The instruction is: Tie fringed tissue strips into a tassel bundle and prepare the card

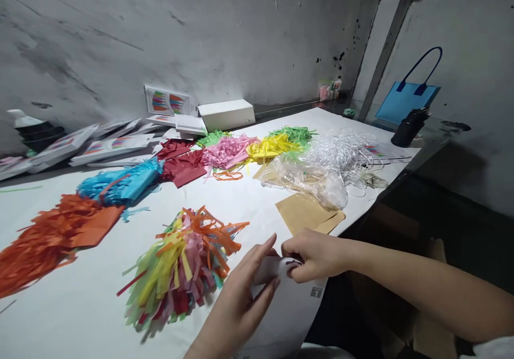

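Note:
My left hand (241, 295) and my right hand (313, 254) meet at the near edge of the white table (100, 316), both pinching a small white paper piece (277, 268) between them. Just left of my hands lies a mixed bundle of fringed paper strips (180, 262) in orange, yellow, green, pink and red. Brown paper envelopes (307, 214) lie just beyond my right hand.
Piles of fringed paper lie across the table: orange (52, 236), blue (120, 182), dark red (182, 163), pink (227, 150), yellow (271, 146), green (295, 133). White string loops (343, 153) and clear plastic bags (309, 180) lie at right. Flat boxes (227, 114) line the wall. A blue bag (407, 99) stands far right.

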Demonstrator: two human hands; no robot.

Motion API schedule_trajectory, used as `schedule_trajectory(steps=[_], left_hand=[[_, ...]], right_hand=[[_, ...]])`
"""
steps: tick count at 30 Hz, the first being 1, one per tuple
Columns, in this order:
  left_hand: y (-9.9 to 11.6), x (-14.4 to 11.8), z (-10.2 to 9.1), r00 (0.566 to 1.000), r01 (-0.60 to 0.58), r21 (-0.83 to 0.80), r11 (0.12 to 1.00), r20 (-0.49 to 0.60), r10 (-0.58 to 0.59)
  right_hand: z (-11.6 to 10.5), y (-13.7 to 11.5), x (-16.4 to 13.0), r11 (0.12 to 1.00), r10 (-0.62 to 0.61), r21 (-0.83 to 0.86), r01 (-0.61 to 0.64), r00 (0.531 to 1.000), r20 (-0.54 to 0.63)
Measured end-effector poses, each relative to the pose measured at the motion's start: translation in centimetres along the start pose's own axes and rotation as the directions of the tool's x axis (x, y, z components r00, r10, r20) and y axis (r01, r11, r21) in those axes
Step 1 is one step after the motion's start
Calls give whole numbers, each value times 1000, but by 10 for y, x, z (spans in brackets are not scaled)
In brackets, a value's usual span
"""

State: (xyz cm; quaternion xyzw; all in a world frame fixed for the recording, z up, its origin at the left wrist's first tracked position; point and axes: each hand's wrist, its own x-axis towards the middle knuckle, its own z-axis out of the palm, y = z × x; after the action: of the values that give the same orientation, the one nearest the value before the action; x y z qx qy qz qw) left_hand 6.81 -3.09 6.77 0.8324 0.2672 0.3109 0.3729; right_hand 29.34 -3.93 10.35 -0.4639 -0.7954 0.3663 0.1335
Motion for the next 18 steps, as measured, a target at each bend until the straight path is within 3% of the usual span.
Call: schedule_trajectory(steps=[3, 6, 8, 13, 18], left_hand=[[2, -5, -1, 992, 6, 62, 998, -130, 2], [2, -18, 0, 948, 84, 210, 974, -319, -13], [-1, -31, 6, 922, 151, 330, 932, -387, -12], [-20, -54, 21, 949, 150, 452, 879, -316, 0], [-26, -51, 8, 985, 33, 489, 872, -162, 54]], right_hand=[[0, 3, -2, 996, 25, 83, -22, 999, -36], [-1, 4, -9, 987, 64, 154, -48, 993, -97], [-2, 3, -14, 978, 91, 199, -64, 987, -133], [7, -1, -22, 962, 141, 260, -85, 969, -203], [21, -5, -24, 973, 156, 209, -99, 947, -280]])
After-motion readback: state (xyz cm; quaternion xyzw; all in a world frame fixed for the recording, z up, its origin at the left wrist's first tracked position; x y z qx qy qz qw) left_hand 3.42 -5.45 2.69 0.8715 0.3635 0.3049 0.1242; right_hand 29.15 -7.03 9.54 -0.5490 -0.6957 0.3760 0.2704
